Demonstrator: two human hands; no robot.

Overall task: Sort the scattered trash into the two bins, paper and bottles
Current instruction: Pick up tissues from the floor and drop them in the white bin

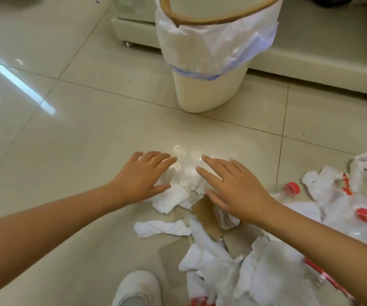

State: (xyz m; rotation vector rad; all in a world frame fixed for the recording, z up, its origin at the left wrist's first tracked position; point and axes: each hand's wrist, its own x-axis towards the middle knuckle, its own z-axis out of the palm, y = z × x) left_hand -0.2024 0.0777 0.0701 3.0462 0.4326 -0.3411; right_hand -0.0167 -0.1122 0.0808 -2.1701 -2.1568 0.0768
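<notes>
1. Glossy cream floor tiles [89,133] are filling the scene, with a pale cabinet base [310,60] running along the back.
2. Both of the person's arms are reaching forward and down; the left hand [140,176] and right hand [233,191] are hovering side by side with fingers straight and spread, gripping nothing.
3. Between and just under the two hands, a clear plastic bottle [184,164] is lying on the floor, partly over a crumpled white tissue [171,198].
4. Beyond the fingertips, a cream bin [204,89] lined with a white bag is standing upright.
5. Near the right wrist, torn brown cardboard [206,215] is lying among more white paper [264,266].
6. Further right of that hand, red-capped bottles [292,188] are resting in the litter.
7. Below the left forearm, a white shoe [138,288] is showing.
</notes>
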